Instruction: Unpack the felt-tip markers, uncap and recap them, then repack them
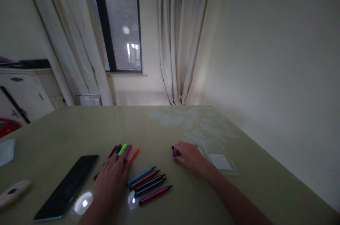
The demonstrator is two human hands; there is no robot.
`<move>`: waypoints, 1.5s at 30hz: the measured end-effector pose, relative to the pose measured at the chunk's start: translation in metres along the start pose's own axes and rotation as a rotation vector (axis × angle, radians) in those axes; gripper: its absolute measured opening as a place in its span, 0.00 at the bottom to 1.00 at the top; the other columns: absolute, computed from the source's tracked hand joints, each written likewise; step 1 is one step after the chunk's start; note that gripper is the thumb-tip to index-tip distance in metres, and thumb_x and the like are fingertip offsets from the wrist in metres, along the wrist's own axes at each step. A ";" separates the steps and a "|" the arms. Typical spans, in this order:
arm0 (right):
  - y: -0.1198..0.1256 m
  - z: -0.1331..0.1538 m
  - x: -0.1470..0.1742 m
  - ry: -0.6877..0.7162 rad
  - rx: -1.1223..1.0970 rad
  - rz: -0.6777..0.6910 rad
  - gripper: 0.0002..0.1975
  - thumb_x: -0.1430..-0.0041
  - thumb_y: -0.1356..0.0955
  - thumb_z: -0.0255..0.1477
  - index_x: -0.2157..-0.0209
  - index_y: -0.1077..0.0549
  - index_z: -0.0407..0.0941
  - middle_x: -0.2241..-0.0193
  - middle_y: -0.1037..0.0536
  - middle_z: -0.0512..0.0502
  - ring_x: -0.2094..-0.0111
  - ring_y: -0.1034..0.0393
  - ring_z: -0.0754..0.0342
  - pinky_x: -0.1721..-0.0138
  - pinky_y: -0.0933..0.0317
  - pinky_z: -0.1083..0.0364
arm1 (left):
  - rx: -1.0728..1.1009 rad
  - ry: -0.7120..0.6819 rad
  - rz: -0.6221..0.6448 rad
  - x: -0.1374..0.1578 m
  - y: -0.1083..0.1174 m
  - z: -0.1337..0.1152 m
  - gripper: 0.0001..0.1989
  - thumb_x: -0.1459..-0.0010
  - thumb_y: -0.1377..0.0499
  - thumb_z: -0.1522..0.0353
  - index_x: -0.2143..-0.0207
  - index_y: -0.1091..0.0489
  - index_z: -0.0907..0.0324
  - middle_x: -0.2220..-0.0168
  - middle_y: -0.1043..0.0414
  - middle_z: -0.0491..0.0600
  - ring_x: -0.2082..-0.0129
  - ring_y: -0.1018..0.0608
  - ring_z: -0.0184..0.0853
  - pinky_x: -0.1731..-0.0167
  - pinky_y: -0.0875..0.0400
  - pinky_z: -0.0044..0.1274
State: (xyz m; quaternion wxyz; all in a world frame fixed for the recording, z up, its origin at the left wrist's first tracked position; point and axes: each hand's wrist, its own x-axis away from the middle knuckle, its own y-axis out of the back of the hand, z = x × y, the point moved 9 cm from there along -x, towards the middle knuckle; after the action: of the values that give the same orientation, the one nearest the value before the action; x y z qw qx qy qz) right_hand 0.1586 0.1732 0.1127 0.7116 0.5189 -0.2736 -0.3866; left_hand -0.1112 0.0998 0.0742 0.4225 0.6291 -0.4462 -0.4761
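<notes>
My left hand (112, 175) rests over a row of felt-tip pens (123, 149) with dark, green, yellow and pink ends showing past the fingers. An orange felt-tip pen (133, 155) slants out between its thumb and forefinger; its lower end is hidden. My right hand (190, 156) is closed low over the table around small black, pink and blue pieces (174, 151), which look like pen caps and are mostly covered. Between the hands lie several pens with dark pointed tips facing away to the right: a blue pen (140, 176), a red one, dark ones and a magenta pen (155, 195).
A dark phone or tablet (67, 186) lies left of my left hand. Further left are a pale rounded object (14, 193) and a white packet (6, 151). A clear plastic case (230, 166) with a white label sits beyond my right wrist. A wall borders the table's right.
</notes>
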 end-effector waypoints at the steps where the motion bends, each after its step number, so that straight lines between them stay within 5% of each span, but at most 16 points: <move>1: 0.003 0.005 0.001 0.011 -0.013 -0.017 0.03 0.39 0.27 0.27 0.63 0.21 0.43 0.60 0.21 0.44 0.61 0.27 0.50 0.61 0.41 0.56 | 0.043 -0.039 -0.018 0.000 0.002 -0.007 0.16 0.32 0.53 0.62 0.60 0.26 0.55 0.55 0.24 0.56 0.52 0.22 0.48 0.51 0.28 0.38; 6: 0.015 0.061 0.013 0.290 -0.194 -0.126 0.20 0.33 0.28 0.36 0.43 0.26 0.46 0.50 0.22 0.43 0.56 0.26 0.52 0.55 0.36 0.57 | 0.403 -0.224 -0.049 0.012 0.012 -0.056 0.13 0.32 0.50 0.60 0.62 0.27 0.52 0.59 0.21 0.51 0.54 0.20 0.44 0.51 0.27 0.36; 12: 0.012 0.081 0.020 0.433 -0.119 -0.081 0.11 0.28 0.33 0.31 0.54 0.18 0.46 0.62 0.18 0.45 0.61 0.25 0.53 0.59 0.37 0.58 | 0.599 -0.237 0.140 0.033 -0.006 -0.091 0.14 0.28 0.54 0.59 0.55 0.30 0.50 0.60 0.19 0.47 0.62 0.17 0.36 0.61 0.25 0.25; 16: 0.048 0.042 0.015 0.320 -0.179 -0.198 0.09 0.31 0.31 0.28 0.56 0.17 0.45 0.63 0.17 0.44 0.62 0.24 0.53 0.58 0.36 0.57 | 0.523 -0.180 0.095 0.024 0.002 -0.073 0.17 0.28 0.56 0.57 0.58 0.30 0.50 0.65 0.20 0.46 0.66 0.18 0.37 0.63 0.27 0.25; 20: 0.064 0.012 0.011 0.202 -0.219 -0.219 0.07 0.35 0.28 0.30 0.58 0.15 0.48 0.62 0.20 0.46 0.60 0.26 0.52 0.56 0.37 0.56 | 0.458 -0.104 0.020 0.012 0.012 -0.048 0.18 0.29 0.55 0.55 0.60 0.28 0.51 0.57 0.21 0.50 0.58 0.18 0.42 0.57 0.26 0.31; 28: 0.001 0.012 0.009 0.085 -0.042 0.083 0.02 0.40 0.26 0.25 0.65 0.18 0.45 0.64 0.21 0.46 0.61 0.28 0.52 0.62 0.43 0.57 | 0.429 -0.148 0.135 0.009 -0.004 -0.045 0.19 0.31 0.50 0.56 0.62 0.23 0.53 0.57 0.21 0.51 0.54 0.20 0.43 0.51 0.27 0.34; 32: -0.010 0.008 0.009 0.045 -0.032 0.088 0.03 0.43 0.25 0.26 0.65 0.21 0.44 0.66 0.21 0.47 0.65 0.29 0.53 0.66 0.46 0.57 | 0.286 0.051 0.047 0.002 0.002 -0.008 0.22 0.31 0.55 0.56 0.51 0.26 0.56 0.46 0.25 0.56 0.49 0.22 0.47 0.49 0.28 0.37; 36: -0.015 0.003 0.008 0.013 -0.017 0.080 0.04 0.43 0.26 0.24 0.65 0.23 0.44 0.65 0.21 0.46 0.64 0.29 0.52 0.67 0.48 0.57 | 0.043 0.136 -0.020 0.002 0.006 0.020 0.24 0.30 0.59 0.58 0.49 0.29 0.59 0.48 0.27 0.60 0.49 0.23 0.50 0.51 0.28 0.38; 42: -0.008 0.002 0.007 -0.041 -0.001 0.058 0.04 0.39 0.27 0.26 0.62 0.23 0.43 0.61 0.20 0.42 0.60 0.27 0.48 0.63 0.43 0.55 | 0.052 0.024 -0.034 -0.001 0.004 0.010 0.19 0.32 0.55 0.59 0.60 0.28 0.56 0.55 0.25 0.57 0.54 0.22 0.48 0.51 0.29 0.39; 45: 0.003 0.021 0.007 0.026 -0.073 -0.014 0.14 0.39 0.26 0.31 0.52 0.25 0.44 0.54 0.21 0.42 0.58 0.26 0.49 0.58 0.38 0.55 | 0.235 -0.069 -0.088 0.001 0.013 -0.017 0.17 0.31 0.55 0.59 0.60 0.28 0.55 0.57 0.24 0.55 0.54 0.22 0.47 0.51 0.29 0.38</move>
State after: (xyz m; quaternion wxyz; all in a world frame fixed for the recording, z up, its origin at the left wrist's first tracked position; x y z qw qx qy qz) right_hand 0.1471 0.1565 0.1224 0.7310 0.4994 -0.2463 -0.3943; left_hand -0.0964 0.0978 0.0894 0.3091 0.6765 -0.4851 -0.4599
